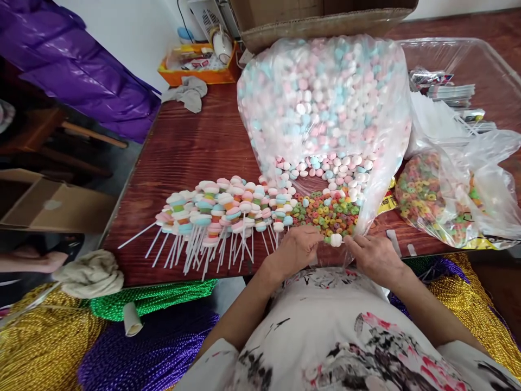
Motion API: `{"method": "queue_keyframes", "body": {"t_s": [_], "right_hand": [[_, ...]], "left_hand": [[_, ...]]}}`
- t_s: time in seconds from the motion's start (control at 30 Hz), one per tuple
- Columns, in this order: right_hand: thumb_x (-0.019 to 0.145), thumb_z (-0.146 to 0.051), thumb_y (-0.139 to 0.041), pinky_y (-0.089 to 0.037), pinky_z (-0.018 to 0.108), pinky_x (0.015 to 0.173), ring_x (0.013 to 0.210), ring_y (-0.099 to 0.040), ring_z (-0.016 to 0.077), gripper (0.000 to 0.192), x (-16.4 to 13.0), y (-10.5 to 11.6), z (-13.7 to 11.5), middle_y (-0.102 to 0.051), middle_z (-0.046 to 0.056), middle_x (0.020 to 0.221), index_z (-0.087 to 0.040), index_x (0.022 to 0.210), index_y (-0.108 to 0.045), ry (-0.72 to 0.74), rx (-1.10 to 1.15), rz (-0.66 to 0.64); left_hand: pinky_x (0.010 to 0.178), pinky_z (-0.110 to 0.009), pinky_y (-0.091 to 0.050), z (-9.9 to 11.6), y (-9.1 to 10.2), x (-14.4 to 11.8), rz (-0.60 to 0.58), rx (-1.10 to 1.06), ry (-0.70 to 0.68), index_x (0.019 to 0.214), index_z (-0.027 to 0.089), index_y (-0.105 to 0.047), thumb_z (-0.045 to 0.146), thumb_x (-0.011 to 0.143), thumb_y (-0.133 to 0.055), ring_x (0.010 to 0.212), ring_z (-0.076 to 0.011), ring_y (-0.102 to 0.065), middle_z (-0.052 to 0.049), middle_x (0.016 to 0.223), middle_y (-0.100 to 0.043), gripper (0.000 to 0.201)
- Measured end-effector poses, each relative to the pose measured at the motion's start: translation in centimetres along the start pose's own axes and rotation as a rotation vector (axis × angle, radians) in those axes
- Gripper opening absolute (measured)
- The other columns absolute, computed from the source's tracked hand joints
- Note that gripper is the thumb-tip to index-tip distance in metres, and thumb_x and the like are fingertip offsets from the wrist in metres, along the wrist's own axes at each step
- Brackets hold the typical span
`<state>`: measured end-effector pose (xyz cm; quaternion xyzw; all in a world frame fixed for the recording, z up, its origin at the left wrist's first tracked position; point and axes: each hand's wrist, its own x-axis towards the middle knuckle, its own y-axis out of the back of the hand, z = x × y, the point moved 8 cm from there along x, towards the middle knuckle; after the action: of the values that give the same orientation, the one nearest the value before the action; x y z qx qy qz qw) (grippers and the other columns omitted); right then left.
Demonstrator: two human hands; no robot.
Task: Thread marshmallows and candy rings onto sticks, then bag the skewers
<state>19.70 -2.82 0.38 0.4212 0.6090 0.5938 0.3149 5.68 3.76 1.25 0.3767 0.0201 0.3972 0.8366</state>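
My left hand [299, 247] is closed at the table's front edge, its fingertips at one end of a short candy skewer [327, 239]. A green gummy ring and a white marshmallow [336, 240] show on it; the stick itself is hidden. My right hand [376, 258] is closed too, its fingertips close to the marshmallow's right side; what they pinch is hidden. Just beyond my hands lie loose, colourful gummy rings [325, 212]. To the left is a heap of finished marshmallow skewers [220, 203], white sticks pointing toward me. Loose marshmallows [345, 165] spill from a large clear bag [325, 92].
At right sits a plastic bag of gummy rings [423, 190], with white sticks [435, 117] behind it. An orange box [199, 70] and a grey cloth [189, 93] are at the back left. A cardboard box [325, 27] stands behind the marshmallow bag. Shiny beads [150, 347] hang below.
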Motion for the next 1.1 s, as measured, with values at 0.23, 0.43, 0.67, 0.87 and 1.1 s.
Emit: {"method": "queue_keyframes", "body": {"t_s": [0.23, 0.43, 0.67, 0.87, 1.1], "right_hand": [[0.087, 0.001, -0.038, -0.037, 0.027, 0.056, 0.065, -0.054, 0.0148, 0.04, 0.2, 1.9, 2.1, -0.064, 0.003, 0.073, -0.016, 0.106, -0.069, 0.123, 0.197, 0.143], [0.096, -0.011, -0.044, -0.046, 0.025, 0.059, 0.072, -0.065, 0.0159, 0.031, -1.0, 0.7, 4.6, -0.073, 0.008, 0.089, -0.017, 0.112, -0.07, -0.103, 0.447, 0.216], [0.101, -0.023, -0.047, -0.05, 0.026, 0.06, 0.062, -0.067, 0.0166, 0.026, -0.7, -1.1, 4.8, -0.073, 0.005, 0.077, -0.017, 0.104, -0.071, -0.286, 0.548, 0.325], [0.1, -0.022, -0.047, -0.048, 0.026, 0.059, 0.063, -0.067, 0.017, 0.025, -0.4, -1.6, 4.2, -0.073, 0.005, 0.074, -0.018, 0.102, -0.071, -0.307, 0.524, 0.319], [0.098, -0.021, -0.047, -0.047, 0.024, 0.058, 0.06, -0.065, 0.0157, 0.025, 0.2, -1.5, 3.0, -0.074, 0.005, 0.074, -0.018, 0.103, -0.072, -0.287, 0.443, 0.33]], "left_hand": [[0.066, -0.025, -0.054, -0.2, 0.9, 0.8, -0.365, -0.425, 0.167, 0.089, 0.021, -0.079, 0.023, 0.086, -0.065, 0.071, -0.0171, -0.069, -0.005, 0.079, -0.076, 0.015], [0.061, -0.027, -0.056, -3.8, 4.4, 1.1, 0.053, -0.373, 0.356, 0.103, 0.017, -0.076, 0.028, 0.084, -0.068, 0.068, -0.017, -0.068, -0.008, 0.091, -0.077, 0.023], [0.089, -0.041, -0.051, -5.2, 2.3, 5.5, -0.12, 0.472, 0.256, 0.084, 0.014, -0.072, -0.007, 0.068, -0.049, 0.095, -0.0285, -0.064, -0.013, 0.09, -0.072, 0.034], [0.077, -0.035, -0.052, -5.6, 2.2, 5.1, 0.07, 0.301, 0.241, 0.071, 0.017, -0.065, 0.006, 0.075, -0.059, 0.081, -0.0229, -0.064, -0.008, 0.077, -0.068, 0.013], [0.076, -0.03, -0.058, -4.3, 2.6, 2.4, 0.557, -0.21, 0.279, 0.097, 0.019, -0.076, 0.027, 0.087, -0.064, 0.078, -0.0161, -0.07, -0.004, 0.088, -0.077, 0.018]]}}
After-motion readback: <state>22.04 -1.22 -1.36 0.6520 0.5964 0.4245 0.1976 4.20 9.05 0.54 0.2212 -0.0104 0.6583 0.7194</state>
